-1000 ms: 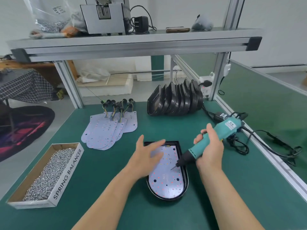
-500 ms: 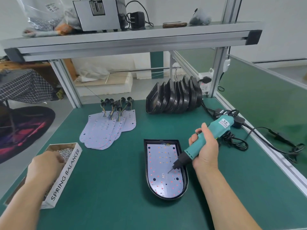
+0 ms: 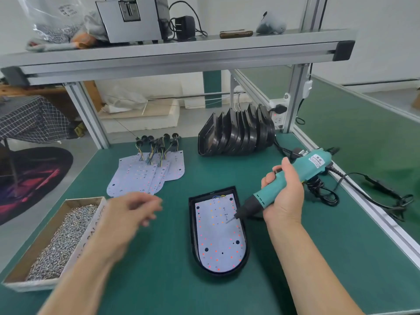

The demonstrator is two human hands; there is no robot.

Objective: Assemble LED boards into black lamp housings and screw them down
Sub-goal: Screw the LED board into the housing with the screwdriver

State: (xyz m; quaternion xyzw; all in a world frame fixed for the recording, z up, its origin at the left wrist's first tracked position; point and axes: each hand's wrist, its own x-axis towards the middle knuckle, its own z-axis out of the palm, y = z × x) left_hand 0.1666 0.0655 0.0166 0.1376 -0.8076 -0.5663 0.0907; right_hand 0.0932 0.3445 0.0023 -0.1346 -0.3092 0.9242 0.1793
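White LED board [image 3: 219, 237] seated in the black D-shaped lamp housing [image 3: 192, 223] at the middle of the green desk [image 3: 159, 283]. Right hand [image 3: 285, 198] grips the teal electric screwdriver [image 3: 314, 163], bit poised over the board, ready for driving. Left hand [image 3: 129, 214] is blurred between the cardboard screw box [image 3: 41, 238] and the housing, fingers curled (whether it pinches a screw cannot be told).

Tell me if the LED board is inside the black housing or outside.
Inside: the LED board lies flat within the rim of the black housing.

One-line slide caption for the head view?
Right hand holds teal screwdriver, bit over LED board seated in black housing; blurred left hand near screw box.
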